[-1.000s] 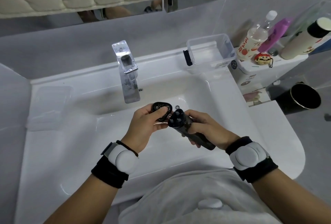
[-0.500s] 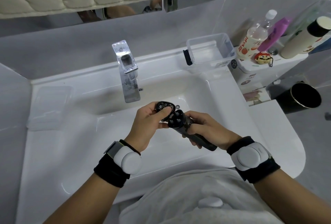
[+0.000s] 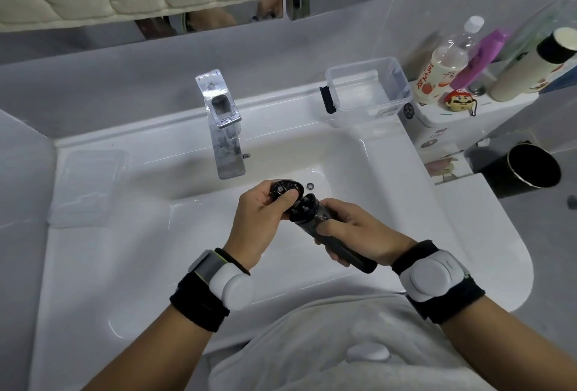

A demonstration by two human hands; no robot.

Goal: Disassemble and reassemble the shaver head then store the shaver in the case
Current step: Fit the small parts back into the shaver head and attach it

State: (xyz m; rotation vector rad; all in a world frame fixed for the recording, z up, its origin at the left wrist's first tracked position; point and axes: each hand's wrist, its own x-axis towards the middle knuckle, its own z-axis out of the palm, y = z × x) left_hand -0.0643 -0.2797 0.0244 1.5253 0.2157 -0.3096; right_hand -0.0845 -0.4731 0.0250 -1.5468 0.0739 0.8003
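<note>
Left hand (image 3: 260, 218) pinches rounded black shaver head (image 3: 286, 190); right hand (image 3: 356, 231) grips dark cylindrical shaver body (image 3: 315, 218).

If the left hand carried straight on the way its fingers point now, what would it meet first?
Probably the open top of the shaver body gripped by the right hand. The left hand holds the detached shaver head right beside it; depth is uncertain, so it might pass just behind.

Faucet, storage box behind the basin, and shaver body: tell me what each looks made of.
The tall square faucet looks like chrome-plated metal: mirror-bright, with reflections. The clear rectangular box looks like glossy transparent plastic, since the wall shows through it. The dark cylindrical shaver body seems to be smooth dark plastic with a soft sheen, though metal can't be ruled out.
</note>
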